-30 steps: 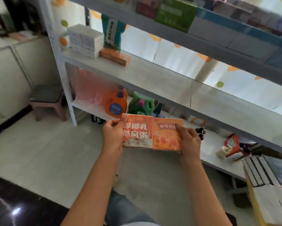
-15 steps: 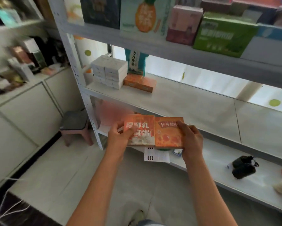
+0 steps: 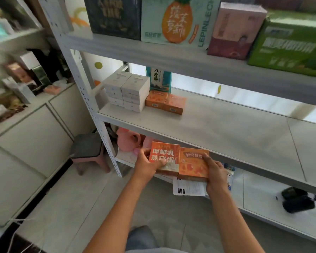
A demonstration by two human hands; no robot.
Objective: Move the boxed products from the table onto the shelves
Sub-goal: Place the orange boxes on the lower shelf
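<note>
Two orange boxes are held side by side in front of a white metal shelving unit [image 3: 91, 92], just below the front edge of its middle shelf [image 3: 226, 136]. The left hand [image 3: 148, 166] grips the left orange box [image 3: 164, 157], which carries large white characters, with the thumb across its lower face and the fingers curled round its left edge. The right hand [image 3: 215, 172] clamps the right orange box [image 3: 193, 165], thumb lying on its front and fingers wrapped behind its right side. The two boxes touch along their inner edges, their faces tilted up toward the camera. On the far left of the middle shelf stands a stack of white boxes [image 3: 128, 90], and just right of it lie two small orange boxes [image 3: 165, 102] in front of an upright teal packet [image 3: 160, 80]. The top shelf [image 3: 171, 59] carries a dark box [image 3: 115, 15], a pineapple-printed carton [image 3: 177, 19], a pink box [image 3: 235, 30] and a green box [image 3: 288, 44]. On the lower shelf [image 3: 263, 212] lie a white leaflet [image 3: 188, 188] beneath the held boxes and a black object [image 3: 298, 199] to the right. A pink stool with a grey seat [image 3: 88, 148] stands on the floor at the left.
</note>
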